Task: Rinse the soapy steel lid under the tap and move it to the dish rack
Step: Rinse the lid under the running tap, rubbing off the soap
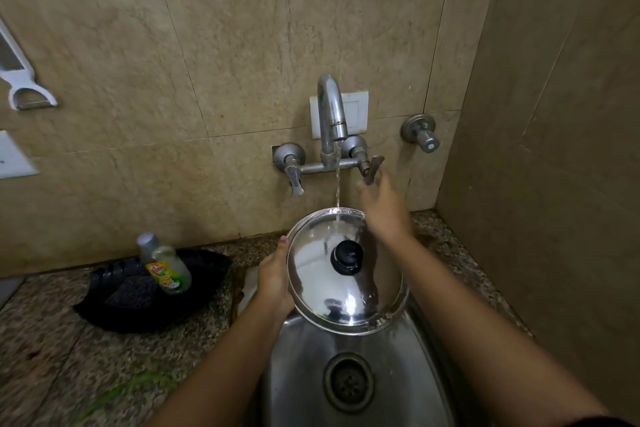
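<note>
A round steel lid point(322, 291) with a black knob point(346, 257) is held tilted over the sink point(398, 374). My left hand point(275, 279) grips its left rim. A thin stream of water point(337, 191) runs from the curved tap point(330, 114) onto the lid's far edge. My right hand point(382, 204) is blurred, fingers spread, just below the tap's right lever handle point(372, 168) and above the lid's far right rim; it holds nothing. No dish rack is in view.
A black tray point(114, 308) with a scrub pad and a dish-soap bottle point(168, 269) sits on the granite counter to the left. A second valve point(420, 132) juts from the tiled wall at right. A brown side wall point(554, 184) closes the right. The drain point(349, 381) lies below.
</note>
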Demonstrator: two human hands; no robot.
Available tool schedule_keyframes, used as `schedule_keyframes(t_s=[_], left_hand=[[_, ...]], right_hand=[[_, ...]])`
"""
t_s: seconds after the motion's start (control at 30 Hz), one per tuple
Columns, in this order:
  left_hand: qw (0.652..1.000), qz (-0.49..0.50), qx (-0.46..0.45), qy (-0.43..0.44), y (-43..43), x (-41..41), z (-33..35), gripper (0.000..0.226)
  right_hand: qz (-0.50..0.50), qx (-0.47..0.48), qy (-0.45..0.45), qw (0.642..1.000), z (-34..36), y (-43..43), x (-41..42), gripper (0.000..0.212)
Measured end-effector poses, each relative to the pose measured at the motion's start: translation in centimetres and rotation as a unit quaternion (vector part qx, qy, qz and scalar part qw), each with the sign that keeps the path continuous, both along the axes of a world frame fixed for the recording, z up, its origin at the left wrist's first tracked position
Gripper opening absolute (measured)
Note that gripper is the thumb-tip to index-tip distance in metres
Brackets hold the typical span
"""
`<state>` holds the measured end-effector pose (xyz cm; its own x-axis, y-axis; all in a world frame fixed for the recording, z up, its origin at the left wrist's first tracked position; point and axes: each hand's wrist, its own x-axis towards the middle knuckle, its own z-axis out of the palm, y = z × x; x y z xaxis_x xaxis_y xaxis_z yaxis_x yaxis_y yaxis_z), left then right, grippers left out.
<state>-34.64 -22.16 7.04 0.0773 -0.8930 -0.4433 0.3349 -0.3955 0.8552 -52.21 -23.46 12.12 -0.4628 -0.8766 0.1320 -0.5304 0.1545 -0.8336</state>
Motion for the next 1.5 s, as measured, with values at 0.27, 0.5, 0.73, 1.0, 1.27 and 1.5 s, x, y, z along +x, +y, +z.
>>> schedule_keyframes(t_s=[0.27,0.5,0.73,1.0,1.27,1.5], left_hand=[[0.999,0.0,-0.031,-0.013,0.5,-0.3,0.0,0.03],[0.999,-0.009,-0.032,0.002,0.8,-0.6,-0.6,0.03],[0.998,-0.009,-0.054,-0.032,1.0,-0.5,-0.2,0.031],[0.993,-0.006,-0.105,-0.052,0.9,0.0,-0.9,0.029],[0.993,0.062,-0.101,0.028,1.0,1.4,-1.2,0.028],[0.98,-0.116,-0.124,-0.106,-0.9,2.1,-0.5,0.043]], right_hand=[[0.192,0.074,0.283,0.937,-4.0,1.5,3.4,0.047],[0.295,0.038,0.371,0.88,-3.7,3.3,6.7,0.05],[0.219,0.052,0.369,0.902,-3.8,1.7,4.4,0.046],[0.225,0.067,0.308,0.922,-3.2,0.8,2.9,0.039],[0.027,0.028,-0.088,0.995,-4.1,0.8,-2.0,0.023],[0.231,0.06,-0.113,0.964,-0.2,-0.9,-2.2,0.028]])
